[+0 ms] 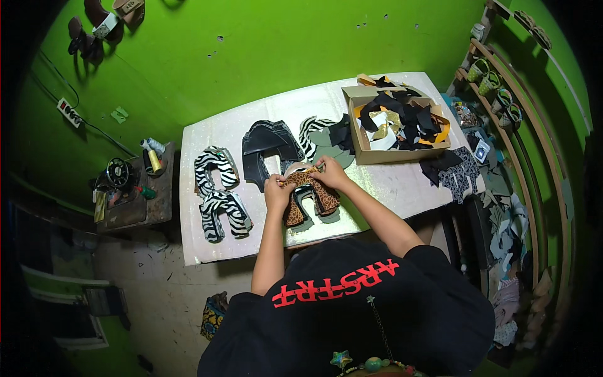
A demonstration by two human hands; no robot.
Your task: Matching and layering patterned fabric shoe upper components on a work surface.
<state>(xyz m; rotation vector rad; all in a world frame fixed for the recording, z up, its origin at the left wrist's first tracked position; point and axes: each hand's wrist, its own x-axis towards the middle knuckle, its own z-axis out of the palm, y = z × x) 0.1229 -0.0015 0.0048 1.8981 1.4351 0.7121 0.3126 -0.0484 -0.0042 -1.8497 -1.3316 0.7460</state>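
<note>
A leopard-print, U-shaped cut piece (pixel 303 178), much like a shoe upper, is stretched between my two hands. Its left side is pinched by my left hand (pixel 276 190), its right side by my right hand (pixel 333 174). Directly below lies a stack of similar leopard and grey-green U-shaped pieces (pixel 326 200), partly covered by the held one. Left of my left hand rests a pile of black U-shaped pieces (pixel 254 155). Farther left are two piles of zebra-print pieces (pixel 207 164). Beyond my right hand lie grey-green flat pieces (pixel 325 151) beside more zebra print.
An open cardboard box (pixel 386 156) of scraps stands at the back right of the white table (pixel 207 254). Dark patterned scraps (pixel 457 173) hang by the right edge. A sewing machine (pixel 119 173) is on a side table at left; a wooden rack (pixel 502 119) stands at right.
</note>
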